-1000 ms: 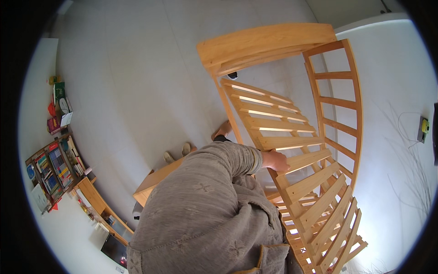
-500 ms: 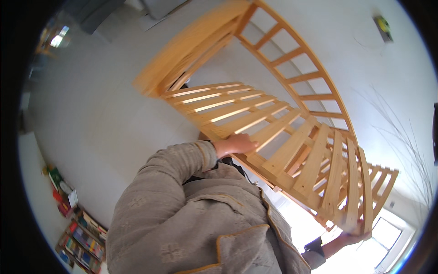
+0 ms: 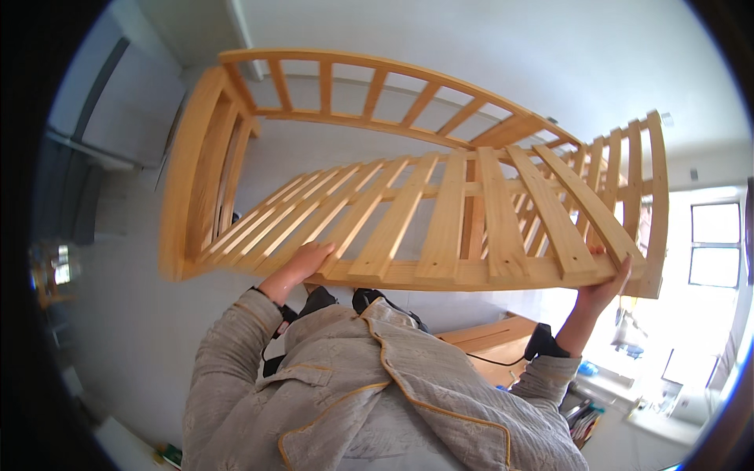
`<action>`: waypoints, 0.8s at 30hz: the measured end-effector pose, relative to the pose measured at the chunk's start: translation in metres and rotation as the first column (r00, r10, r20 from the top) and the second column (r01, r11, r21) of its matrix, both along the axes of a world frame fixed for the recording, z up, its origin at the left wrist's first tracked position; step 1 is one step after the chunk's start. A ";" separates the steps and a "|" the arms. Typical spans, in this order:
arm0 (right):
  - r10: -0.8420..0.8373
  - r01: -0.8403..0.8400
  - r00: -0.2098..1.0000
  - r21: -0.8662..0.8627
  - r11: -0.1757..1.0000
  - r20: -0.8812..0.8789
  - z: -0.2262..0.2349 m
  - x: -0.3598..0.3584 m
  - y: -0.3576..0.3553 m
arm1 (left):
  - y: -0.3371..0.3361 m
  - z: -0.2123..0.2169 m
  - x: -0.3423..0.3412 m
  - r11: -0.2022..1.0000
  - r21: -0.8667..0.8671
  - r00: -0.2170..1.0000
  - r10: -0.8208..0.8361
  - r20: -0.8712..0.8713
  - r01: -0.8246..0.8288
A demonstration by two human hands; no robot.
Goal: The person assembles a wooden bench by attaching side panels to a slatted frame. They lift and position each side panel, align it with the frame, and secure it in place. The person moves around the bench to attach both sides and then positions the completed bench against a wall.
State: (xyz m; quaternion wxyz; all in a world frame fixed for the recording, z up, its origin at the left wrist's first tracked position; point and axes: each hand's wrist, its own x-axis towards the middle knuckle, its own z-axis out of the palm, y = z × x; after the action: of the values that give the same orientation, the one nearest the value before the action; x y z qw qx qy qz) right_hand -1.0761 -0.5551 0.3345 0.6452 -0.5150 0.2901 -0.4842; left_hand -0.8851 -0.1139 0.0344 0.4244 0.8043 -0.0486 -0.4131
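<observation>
A light wooden frame, like a sofa bed or daybed, spans the view, with a railed back [image 3: 322, 86] and a solid-edged left armrest [image 3: 182, 173]. Its slatted panel [image 3: 444, 216] lies in front of me, the near rail [image 3: 463, 273] toward my body. My left hand [image 3: 305, 261] grips the rail left of its middle, fingers curled over among the slats. Near the right end, my right hand [image 3: 606, 284] holds the same rail, thumb up at the front and fingertips between slats. Another slatted section [image 3: 628, 177] rises at the right.
Behind my right forearm stands a wooden piece of furniture [image 3: 491, 345] with a flat top. A bright window [image 3: 713, 243] and a cluttered sill are at the right. Grey-white cabinets [image 3: 118, 102] stand at the far left. A dark strap hangs from each wrist area.
My view has swung, so the wooden frame now lies nearly level across it instead of slanting. Both hands stay on the slatted panel; the right hand and window show more fully.
</observation>
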 end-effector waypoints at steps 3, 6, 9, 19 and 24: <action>-0.004 0.005 1.000 0.060 0.998 -0.006 -0.003 0.005 -0.020 | -0.018 -0.005 0.000 1.000 -0.010 0.996 0.011 -0.093 -0.012; 0.033 -0.033 0.999 0.131 0.991 0.005 -0.015 -0.005 -0.038 | -0.021 -0.012 0.000 0.999 -0.034 0.994 0.007 -0.113 -0.011; 0.016 -0.013 1.000 0.180 0.984 -0.013 -0.031 -0.015 -0.068 | -0.039 -0.004 0.000 1.000 0.004 0.987 0.013 -0.161 -0.012; 0.019 -0.014 1.000 0.324 0.946 -0.013 -0.086 -0.026 -0.119 | -0.067 -0.016 0.003 0.999 0.039 0.990 -0.011 -0.139 0.017; 0.002 -0.009 1.000 0.437 0.899 0.016 -0.122 -0.029 -0.149 | -0.084 -0.035 0.012 0.985 0.167 0.990 -0.028 -0.137 0.051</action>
State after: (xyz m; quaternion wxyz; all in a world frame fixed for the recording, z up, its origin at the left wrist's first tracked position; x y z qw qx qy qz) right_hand -1.1050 -0.7037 0.2123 0.7479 -0.3542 0.3848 -0.4088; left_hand -0.8733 -0.1977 -0.0005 0.3484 0.8069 -0.0006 -0.4771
